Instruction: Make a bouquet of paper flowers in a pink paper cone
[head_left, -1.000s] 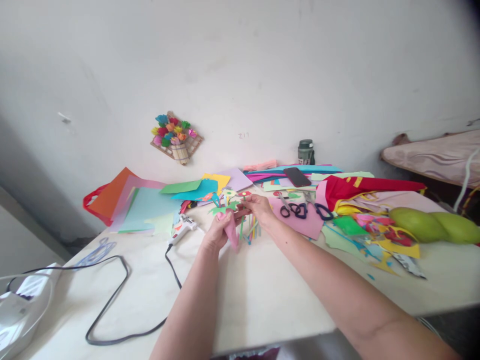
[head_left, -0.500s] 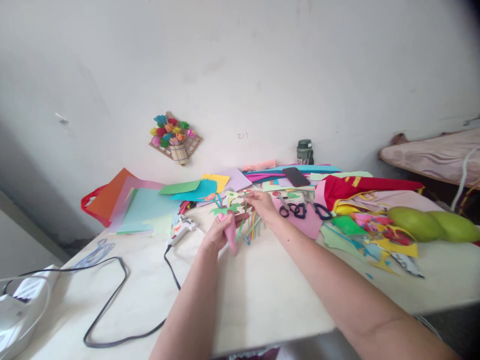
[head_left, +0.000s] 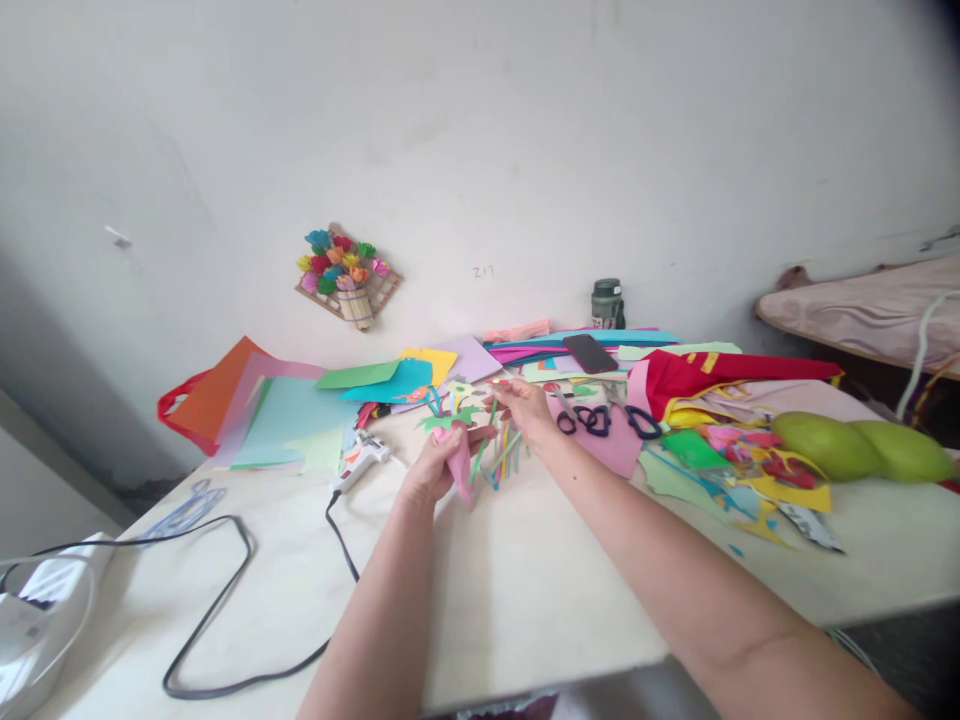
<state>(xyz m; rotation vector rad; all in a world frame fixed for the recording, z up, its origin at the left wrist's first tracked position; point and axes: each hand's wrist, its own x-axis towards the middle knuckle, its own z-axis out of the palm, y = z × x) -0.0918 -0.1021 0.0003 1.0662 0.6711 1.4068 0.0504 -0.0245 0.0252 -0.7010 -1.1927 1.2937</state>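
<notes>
A pale, faintly marked wall (head_left: 480, 150) rises behind the glue gun (head_left: 364, 460), and a worn, light-topped table (head_left: 525, 640) stretches beneath it and well out to either side. Far to the right of the gun lies a red cloth (head_left: 731, 370) with yellow trim. Just behind the gun and to its left, a light blue sheet (head_left: 289, 420) overlaps pink and orange paper. Two green fruits (head_left: 825, 447) rest far to the gun's right, and a white power strip (head_left: 64, 580) sits well to its left, nearer the front. Scissors (head_left: 598, 421) with dark handles lie right of the gun, on pink paper.

The left hand (head_left: 433, 468), just right of the gun, is wrapped around a pink cone (head_left: 460, 468). The right hand (head_left: 523, 408), farther right of the gun, pinches a slim green strip (head_left: 493, 408) between its fingertips.

The cone is bright and smooth, slanted, narrowing downward to a tip; whether that tip meets the table is unclear. Jagged green leaves (head_left: 442, 419) fan out at its top, with small blue and pale paper shapes above them, too blurred to make out fully. Thin coloured sticks (head_left: 510, 450) lie beyond the cone, right of the gun.
</notes>
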